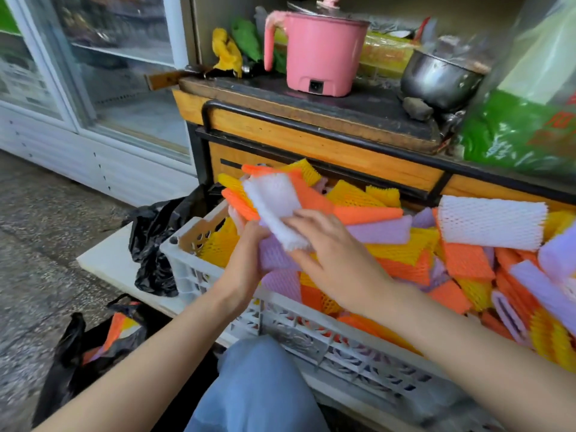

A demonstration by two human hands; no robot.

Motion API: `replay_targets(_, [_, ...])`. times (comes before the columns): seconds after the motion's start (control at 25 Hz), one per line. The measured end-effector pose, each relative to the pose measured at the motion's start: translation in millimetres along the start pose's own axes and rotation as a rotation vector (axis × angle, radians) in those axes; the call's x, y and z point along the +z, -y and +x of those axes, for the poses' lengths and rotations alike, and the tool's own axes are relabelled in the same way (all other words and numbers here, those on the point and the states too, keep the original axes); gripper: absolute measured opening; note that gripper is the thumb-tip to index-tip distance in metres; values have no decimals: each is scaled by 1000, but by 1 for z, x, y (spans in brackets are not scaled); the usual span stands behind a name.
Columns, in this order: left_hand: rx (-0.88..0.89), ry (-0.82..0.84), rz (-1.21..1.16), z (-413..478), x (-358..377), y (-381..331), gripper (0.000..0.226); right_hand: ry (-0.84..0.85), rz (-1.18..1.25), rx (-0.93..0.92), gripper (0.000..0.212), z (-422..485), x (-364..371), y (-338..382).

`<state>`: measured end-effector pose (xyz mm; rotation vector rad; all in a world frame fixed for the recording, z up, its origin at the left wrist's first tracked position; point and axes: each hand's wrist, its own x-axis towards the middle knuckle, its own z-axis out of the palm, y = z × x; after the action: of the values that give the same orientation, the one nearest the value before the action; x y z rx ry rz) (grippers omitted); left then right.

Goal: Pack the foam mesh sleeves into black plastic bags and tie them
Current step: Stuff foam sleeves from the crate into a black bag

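The bundle of foam mesh sleeves (249, 198) is in my hands, lifted a little over the left end of the crate (218, 291); it has orange, yellow and purple pieces, and a white sleeve (274, 207) lies on top of it. My left hand (246, 254) grips the bundle from below, with the fingers curled around its lower part. My right hand (330, 254) pinches the near end of the white sleeve, fingers on top and thumb under it. The crate is white plastic with open sides, and it is full of loose sleeves in orange, yellow, purple and white. On the floor at my left, one black plastic bag (71, 353) stands open, and some orange and yellow sleeves show inside it. A second black bag (152, 244) lies crumpled just beside the left wall of the crate. My knee in blue jeans (258, 385) is in front of the crate. Behind the crate is a wooden stand (311, 132), and on it are a pink pot (321, 54) and a steel pot (436, 79). A glass-door cooler (109, 73) is at the far left.
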<state>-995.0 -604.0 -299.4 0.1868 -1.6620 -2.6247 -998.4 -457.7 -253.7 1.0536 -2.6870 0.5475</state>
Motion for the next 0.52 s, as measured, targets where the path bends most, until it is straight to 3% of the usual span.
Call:
replay_targets(0.08, [-58, 67, -131, -16, -18, -3, 42, 154, 9, -61, 57, 1, 1, 11])
replay_targets(0.2, [25, -54, 138, -31, -40, -3, 34, 377, 91, -116, 52, 6, 4, 24])
replay_targets(0.28, [48, -185, 311, -37, -50, -6, 29, 277, 172, -90, 28, 9, 7, 24])
replay_targets(0.36, [28, -181, 333, -40, -58, -9, 31, 26, 174, -7, 15, 16, 13, 2])
replay_targets(0.44, [18, -167, 331, -43, -62, -11, 33, -101, 9, 135, 31, 24, 17, -41])
replay_targets(0.52, [16, -176, 330, -44, -65, -11, 32, 58, -193, 404, 64, 30, 18, -86])
